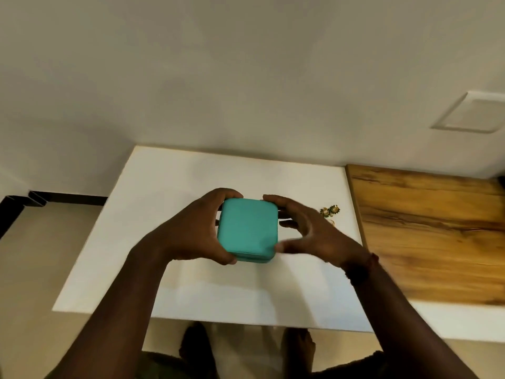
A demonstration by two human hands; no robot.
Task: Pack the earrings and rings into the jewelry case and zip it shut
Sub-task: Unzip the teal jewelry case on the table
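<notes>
Nearest to me, both forearms reach in from the bottom edge over the white rectangular surface (164, 187), with a red thread (373, 257) tied at the right wrist. The left hand (191, 231) grips the teal rounded-corner jewelry case (247, 231) by its left side, thumb on the near corner and fingers curled over the far one. The right hand (308, 231), blurred, cups the case's right side, forefinger on the far corner and thumb at the near one. The case is closed, lid up, over the middle of the surface; I cannot tell whether it rests there or is lifted. Just beyond the right hand, a pair of gold-and-green earrings (330, 211) lies on the white. Right of that is a brown wooden board (426, 231), and behind everything a cream wall (218, 77) with a white square plate (472, 112).
</notes>
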